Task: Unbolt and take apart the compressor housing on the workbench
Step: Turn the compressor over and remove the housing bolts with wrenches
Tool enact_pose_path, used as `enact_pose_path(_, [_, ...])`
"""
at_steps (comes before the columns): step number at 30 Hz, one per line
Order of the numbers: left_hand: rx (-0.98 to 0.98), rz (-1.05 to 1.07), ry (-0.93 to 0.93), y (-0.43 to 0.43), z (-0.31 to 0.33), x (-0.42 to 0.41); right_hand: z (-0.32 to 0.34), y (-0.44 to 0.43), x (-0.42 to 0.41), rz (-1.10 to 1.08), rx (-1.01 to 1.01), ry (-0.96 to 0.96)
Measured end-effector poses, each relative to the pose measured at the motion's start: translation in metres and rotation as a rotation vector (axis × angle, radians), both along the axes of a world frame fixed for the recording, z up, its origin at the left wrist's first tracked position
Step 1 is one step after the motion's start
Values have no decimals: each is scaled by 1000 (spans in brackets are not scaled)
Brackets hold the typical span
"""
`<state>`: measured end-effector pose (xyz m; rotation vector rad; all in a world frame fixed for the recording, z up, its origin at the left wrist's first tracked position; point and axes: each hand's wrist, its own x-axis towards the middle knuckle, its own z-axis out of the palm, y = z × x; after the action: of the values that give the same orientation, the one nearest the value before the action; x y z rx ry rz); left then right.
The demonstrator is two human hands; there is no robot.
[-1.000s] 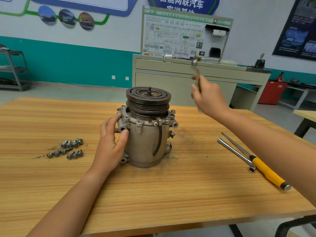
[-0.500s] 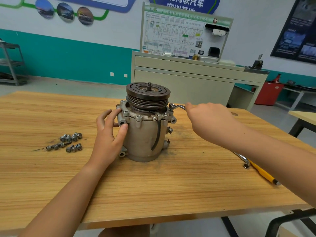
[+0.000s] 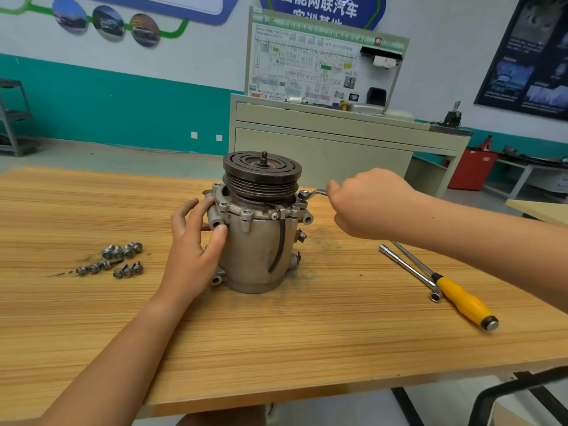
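The compressor housing (image 3: 255,241) stands upright at the middle of the wooden workbench (image 3: 276,348), with its grooved pulley (image 3: 261,172) on top. The left hand (image 3: 192,241) grips the housing from its 9 o'clock side, fingers curved round the flange and thumb pressed on the front wall. The right hand (image 3: 365,204), at about 2 o'clock from the housing, is closed in a fist round the shank of an offset ring wrench (image 3: 313,193), whose ring sits on a flange bolt (image 3: 303,196). Loose bolts (image 3: 113,261) lie in a cluster well out at 9 o'clock. At 4 o'clock, an L-shaped socket wrench (image 3: 408,269) and a yellow-handled screwdriver (image 3: 461,298) lie side by side.
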<state>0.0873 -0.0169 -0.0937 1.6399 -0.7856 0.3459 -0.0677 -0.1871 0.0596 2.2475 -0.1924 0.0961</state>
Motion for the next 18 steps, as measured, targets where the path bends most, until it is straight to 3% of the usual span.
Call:
enact_pose_path(8, [5,0,-27,1,0,1,12,-38,29,30,-46,-49])
enact_pose_path(18, [22,12,-24,2,1,2,-30,-47,88,243,495,-319])
